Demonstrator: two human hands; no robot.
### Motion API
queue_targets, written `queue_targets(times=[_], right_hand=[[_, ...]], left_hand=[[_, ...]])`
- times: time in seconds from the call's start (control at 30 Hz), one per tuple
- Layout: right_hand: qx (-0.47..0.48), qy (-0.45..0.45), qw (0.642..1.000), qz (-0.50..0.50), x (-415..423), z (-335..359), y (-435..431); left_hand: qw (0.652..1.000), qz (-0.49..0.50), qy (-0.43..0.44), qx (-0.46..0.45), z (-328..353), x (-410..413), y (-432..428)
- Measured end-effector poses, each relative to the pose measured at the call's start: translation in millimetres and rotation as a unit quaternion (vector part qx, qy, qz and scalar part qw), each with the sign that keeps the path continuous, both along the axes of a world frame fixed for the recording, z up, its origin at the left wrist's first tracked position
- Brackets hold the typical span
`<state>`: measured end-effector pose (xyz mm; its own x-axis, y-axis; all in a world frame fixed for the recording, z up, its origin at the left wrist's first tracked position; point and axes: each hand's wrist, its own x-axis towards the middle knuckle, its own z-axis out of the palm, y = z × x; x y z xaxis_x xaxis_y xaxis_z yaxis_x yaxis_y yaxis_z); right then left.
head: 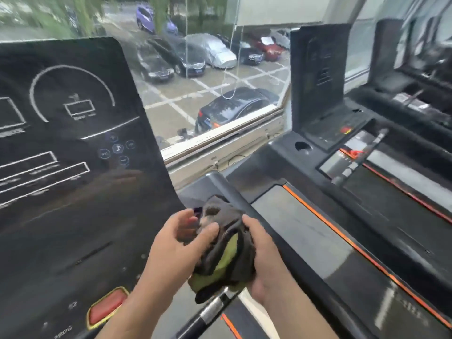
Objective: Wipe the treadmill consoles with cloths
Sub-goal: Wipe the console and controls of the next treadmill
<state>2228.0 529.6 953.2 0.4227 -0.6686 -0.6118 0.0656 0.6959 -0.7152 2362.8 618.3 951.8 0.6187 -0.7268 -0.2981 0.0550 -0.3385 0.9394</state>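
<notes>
Left hand (171, 243) and right hand (264, 253), each grip clamped on a bunched dark-grey and yellow-green cloth (223, 250), held just right of the glossy black treadmill console (61, 167) with red stop button (106, 308). Beyond: neighbouring black treadmill console (318, 77), window (195, 69) overlooking parked cars.

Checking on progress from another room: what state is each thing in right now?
cloth: bunched up, held between both hands, off the console
left hand: gripping the cloth
right hand: gripping the cloth
near console: display dark, untouched
next console: dark, untouched
</notes>
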Motion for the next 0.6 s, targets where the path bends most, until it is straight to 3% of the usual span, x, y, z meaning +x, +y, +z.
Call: queue_targets(times=[0.13, 0.3, 0.4, 0.6], right_hand=[[0.009, -0.117, 0.988, -0.100, -73, 14, 2], [0.010, -0.117, 0.976, -0.185, -170, 15, 16], [0.014, -0.107, 0.969, -0.223, -233, 10, 22], [-0.005, -0.044, 0.951, -0.307, -372, -1, 37]], left_hand=[[0.975, -0.192, 0.111, 0.013, -8, -63, -28], [0.925, -0.324, 0.184, 0.072, -9, -148, -43], [0.920, -0.332, 0.202, 0.041, -6, -211, -47], [0.944, -0.315, 0.103, 0.009, -6, -366, -59]])
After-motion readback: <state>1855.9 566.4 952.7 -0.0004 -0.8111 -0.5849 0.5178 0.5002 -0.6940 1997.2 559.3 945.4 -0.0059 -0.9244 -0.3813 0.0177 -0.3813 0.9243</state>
